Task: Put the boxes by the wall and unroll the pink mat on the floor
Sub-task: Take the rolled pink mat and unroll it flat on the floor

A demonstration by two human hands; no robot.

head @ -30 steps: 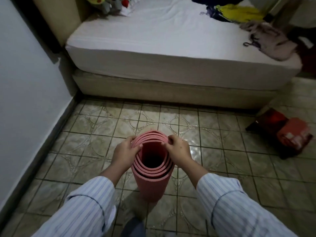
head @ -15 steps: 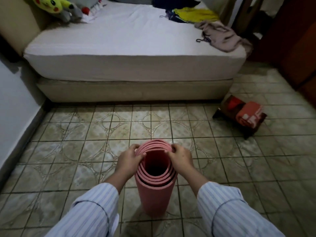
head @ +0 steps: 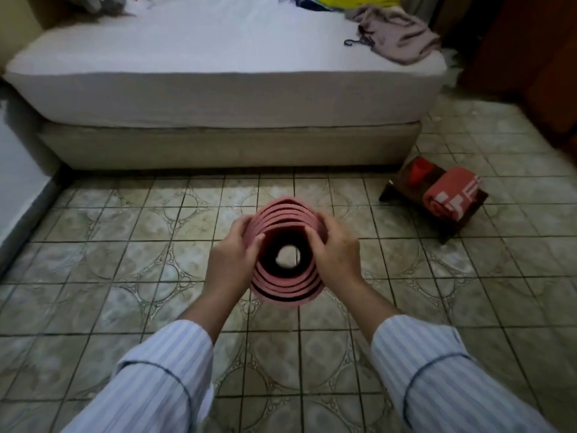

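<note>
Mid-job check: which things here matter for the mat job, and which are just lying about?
Job:
pink mat, rolled, both hands gripping
left hand
right hand
tiled floor

Lying about:
bed
clothes
red towel on dark stool

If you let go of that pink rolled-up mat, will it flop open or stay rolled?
The pink mat would probably loosen: its coils already gap apart. It looks bendy yet springy, keeping a round tube shape. Probably light, since the left hand and right hand pinch only its rim.
</note>
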